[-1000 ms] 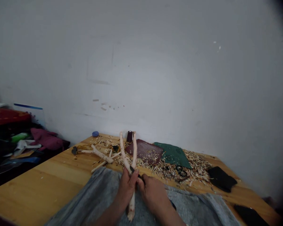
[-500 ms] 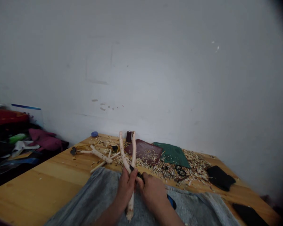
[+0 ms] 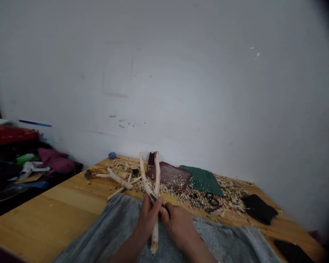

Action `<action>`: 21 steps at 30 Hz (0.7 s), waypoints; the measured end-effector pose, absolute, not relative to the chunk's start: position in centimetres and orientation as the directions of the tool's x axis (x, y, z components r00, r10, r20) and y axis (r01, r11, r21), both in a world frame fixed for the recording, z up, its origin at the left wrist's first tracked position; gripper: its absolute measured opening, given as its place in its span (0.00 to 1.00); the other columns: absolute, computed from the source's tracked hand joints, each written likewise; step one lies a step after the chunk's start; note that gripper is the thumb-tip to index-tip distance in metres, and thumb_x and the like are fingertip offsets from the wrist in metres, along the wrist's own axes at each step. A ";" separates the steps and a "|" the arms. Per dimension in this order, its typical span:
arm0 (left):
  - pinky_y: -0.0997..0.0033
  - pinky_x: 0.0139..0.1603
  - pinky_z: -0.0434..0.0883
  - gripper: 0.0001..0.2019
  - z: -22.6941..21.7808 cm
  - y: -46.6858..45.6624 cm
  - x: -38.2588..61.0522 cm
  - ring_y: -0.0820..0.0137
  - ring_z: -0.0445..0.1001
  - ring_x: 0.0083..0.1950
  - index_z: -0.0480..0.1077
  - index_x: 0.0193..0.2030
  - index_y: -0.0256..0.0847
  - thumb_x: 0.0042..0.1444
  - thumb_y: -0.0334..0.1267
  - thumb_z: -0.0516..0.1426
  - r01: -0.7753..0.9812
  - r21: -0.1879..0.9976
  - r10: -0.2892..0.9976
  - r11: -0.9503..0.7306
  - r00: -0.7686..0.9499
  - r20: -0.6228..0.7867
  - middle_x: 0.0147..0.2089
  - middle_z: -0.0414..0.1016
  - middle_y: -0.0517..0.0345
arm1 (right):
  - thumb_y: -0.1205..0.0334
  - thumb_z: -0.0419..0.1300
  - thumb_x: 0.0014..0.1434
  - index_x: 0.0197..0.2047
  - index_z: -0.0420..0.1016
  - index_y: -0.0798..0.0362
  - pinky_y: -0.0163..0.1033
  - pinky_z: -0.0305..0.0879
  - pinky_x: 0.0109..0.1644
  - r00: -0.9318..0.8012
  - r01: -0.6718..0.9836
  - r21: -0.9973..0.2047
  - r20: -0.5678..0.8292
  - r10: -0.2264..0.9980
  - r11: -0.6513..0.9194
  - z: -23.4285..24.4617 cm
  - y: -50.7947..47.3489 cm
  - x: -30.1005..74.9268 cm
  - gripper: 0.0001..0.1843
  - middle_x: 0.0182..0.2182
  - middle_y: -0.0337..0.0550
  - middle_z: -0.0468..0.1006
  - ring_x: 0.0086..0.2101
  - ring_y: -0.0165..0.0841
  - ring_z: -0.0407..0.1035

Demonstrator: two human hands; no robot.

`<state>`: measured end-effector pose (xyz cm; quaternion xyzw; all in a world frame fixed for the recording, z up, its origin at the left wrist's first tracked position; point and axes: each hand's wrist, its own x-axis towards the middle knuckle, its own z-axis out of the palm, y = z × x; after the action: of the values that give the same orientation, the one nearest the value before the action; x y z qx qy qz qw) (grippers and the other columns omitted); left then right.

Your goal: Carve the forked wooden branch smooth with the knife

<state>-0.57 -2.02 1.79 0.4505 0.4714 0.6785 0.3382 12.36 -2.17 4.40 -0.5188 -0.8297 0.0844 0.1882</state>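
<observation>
A peeled, Y-shaped forked stick stands upright over my lap, its two prongs pointing to the wall. My left hand is closed around it just under the fork, thumb along the right side. In my right hand I grip a knife whose dark blade lies slantwise against the wood near the fork. My fingers cover most of its handle. The stick's rough lower end sticks out below my hands, above the grey cloth.
On the wooden table lie another branched stick, wood shavings, a maroon sheet, a green sheet, scissors and a black pad. A dark spool stands near the wall. Piled belongings are at left.
The view has shifted slightly. The knife blade shows at a different angle near the fork, and my left thumb lies closer to it. A blue-and-black thing beside my right wrist is no longer visible.
</observation>
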 end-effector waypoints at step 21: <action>0.74 0.32 0.69 0.21 1.1 -1.8 -0.6 0.72 0.71 0.30 0.66 0.44 0.42 0.46 0.48 0.66 -0.230 0.932 0.939 -0.280 -0.268 0.216 0.31 0.72 0.63 | 0.52 0.44 0.69 0.43 0.74 0.51 0.39 0.61 0.35 -0.338 0.898 -0.211 0.231 0.912 0.386 4.6 -2.3 12.0 0.20 0.37 0.47 0.81 0.37 0.42 0.76</action>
<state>-0.57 -1.76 1.14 0.4246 0.4175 0.6781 0.4308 12.01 -2.34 4.62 -0.5534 -0.8177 0.0228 0.1568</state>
